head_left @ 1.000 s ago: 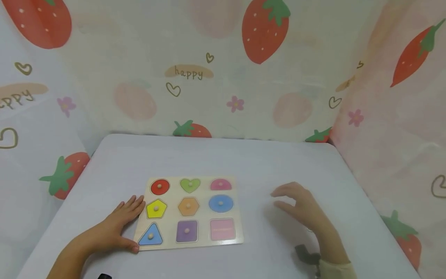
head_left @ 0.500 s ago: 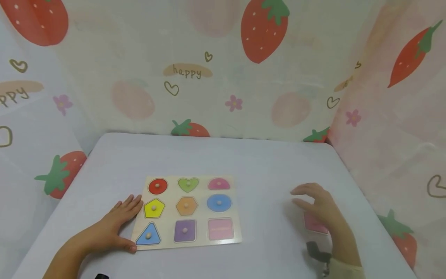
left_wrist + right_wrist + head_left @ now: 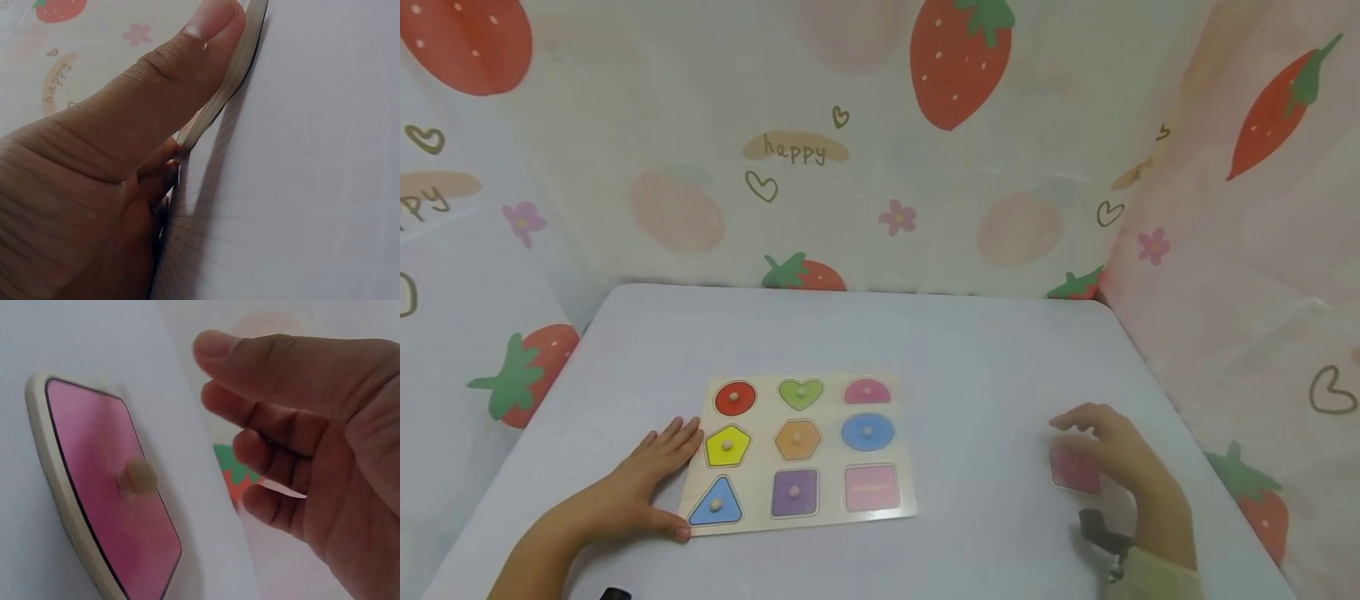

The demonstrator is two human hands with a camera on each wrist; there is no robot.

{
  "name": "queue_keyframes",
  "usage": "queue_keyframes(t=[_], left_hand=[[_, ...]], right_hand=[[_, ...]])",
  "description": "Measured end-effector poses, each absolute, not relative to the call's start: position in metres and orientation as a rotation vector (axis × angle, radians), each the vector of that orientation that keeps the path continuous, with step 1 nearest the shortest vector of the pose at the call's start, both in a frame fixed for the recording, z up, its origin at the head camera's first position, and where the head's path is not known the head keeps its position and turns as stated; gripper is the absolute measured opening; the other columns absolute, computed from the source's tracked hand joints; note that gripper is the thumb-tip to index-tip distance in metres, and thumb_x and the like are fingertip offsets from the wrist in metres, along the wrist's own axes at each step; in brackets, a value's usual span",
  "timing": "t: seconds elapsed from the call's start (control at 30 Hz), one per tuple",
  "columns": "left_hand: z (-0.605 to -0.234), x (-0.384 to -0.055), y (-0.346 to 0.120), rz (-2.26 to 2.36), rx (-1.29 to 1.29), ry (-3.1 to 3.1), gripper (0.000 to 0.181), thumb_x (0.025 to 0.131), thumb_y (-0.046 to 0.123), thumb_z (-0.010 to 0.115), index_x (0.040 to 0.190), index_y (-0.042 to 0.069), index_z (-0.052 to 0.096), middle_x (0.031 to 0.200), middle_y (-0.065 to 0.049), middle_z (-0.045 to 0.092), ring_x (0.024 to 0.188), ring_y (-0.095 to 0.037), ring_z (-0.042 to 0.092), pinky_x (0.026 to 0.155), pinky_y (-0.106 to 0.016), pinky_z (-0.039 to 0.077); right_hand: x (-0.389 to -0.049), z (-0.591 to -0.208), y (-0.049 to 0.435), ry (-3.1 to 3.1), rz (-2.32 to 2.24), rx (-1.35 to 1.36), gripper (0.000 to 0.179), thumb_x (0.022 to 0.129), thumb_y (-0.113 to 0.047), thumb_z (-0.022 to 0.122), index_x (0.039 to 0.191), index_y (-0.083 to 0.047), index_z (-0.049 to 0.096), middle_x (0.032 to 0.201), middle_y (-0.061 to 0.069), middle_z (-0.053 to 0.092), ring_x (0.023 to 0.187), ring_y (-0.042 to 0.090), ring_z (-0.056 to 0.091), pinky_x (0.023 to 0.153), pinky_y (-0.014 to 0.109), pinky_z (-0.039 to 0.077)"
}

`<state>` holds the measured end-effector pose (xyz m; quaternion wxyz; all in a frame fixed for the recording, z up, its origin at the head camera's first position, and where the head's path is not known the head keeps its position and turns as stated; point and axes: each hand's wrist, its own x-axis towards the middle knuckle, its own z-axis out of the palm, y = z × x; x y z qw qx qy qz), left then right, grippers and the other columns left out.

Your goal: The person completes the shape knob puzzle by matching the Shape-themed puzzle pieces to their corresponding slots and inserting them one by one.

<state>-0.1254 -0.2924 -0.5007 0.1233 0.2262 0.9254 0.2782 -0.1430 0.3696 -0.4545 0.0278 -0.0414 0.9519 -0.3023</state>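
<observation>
A wooden knob puzzle board [image 3: 832, 454] lies on the white table. My left hand [image 3: 628, 492] rests along its left edge, fingers straight, thumb at the near left corner. In the left wrist view the thumb [image 3: 181, 69] lies against the board's edge. To the right of the board lies a loose pink rectangular puzzle piece [image 3: 1073, 472], its wooden knob [image 3: 140, 477] facing up. Over it hovers my right hand [image 3: 1123, 450], partly covering it in the head view. Thumb and fingers stay apart from the knob in the right wrist view, holding nothing.
In the board sit knobbed pieces, among them a red circle [image 3: 734, 398], a blue triangle [image 3: 717, 502] and a purple square [image 3: 795, 492]. The pink rectangle slot [image 3: 872, 487] shows its printed bottom. Strawberry-patterned curtains [image 3: 880, 150] enclose the table.
My right hand has moved right, away from the board, and the loose pink piece has come into view beneath it. The left hand stays at the board's edge. The head view has shifted slightly.
</observation>
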Motion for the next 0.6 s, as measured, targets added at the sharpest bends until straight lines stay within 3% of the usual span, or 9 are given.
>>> queue_keyframes(t=[0.2,0.4,0.6], left_hand=[[-0.5,-0.125,-0.293,0.799,0.677,2.72,0.13,0.062,0.072,0.082,0.161,0.005,0.03,0.17,-0.018,0.019,0.158,-0.041,0.006,0.113,-0.007,-0.019],[-0.5,-0.125,-0.293,0.805,0.648,2.706,0.13,0.062,0.07,0.083,0.161,0.006,0.029,0.17,-0.017,0.019,0.158,-0.041,0.005,0.115,-0.009,-0.02],[-0.5,-0.124,-0.293,0.814,0.649,2.694,0.129,0.063,0.068,0.084,0.161,0.006,0.029,0.17,-0.017,0.018,0.157,-0.043,0.005,0.116,-0.011,-0.02]], right_hand=[[-0.14,-0.456,0.38,2.834,-0.874,0.0,0.029,0.091,-0.034,0.076,0.113,-0.015,0.077,0.124,0.01,0.07,0.113,0.03,0.059,0.088,0.045,0.05],[-0.138,-0.46,0.387,2.752,-0.888,-0.021,0.027,0.09,-0.032,0.078,0.109,-0.013,0.078,0.111,0.004,0.076,0.107,0.024,0.066,0.094,0.051,0.053],[-0.137,-0.465,0.393,2.638,-0.973,0.009,0.033,0.086,-0.033,0.082,0.11,-0.011,0.078,0.099,0.003,0.076,0.087,0.019,0.067,0.081,0.037,0.055]])
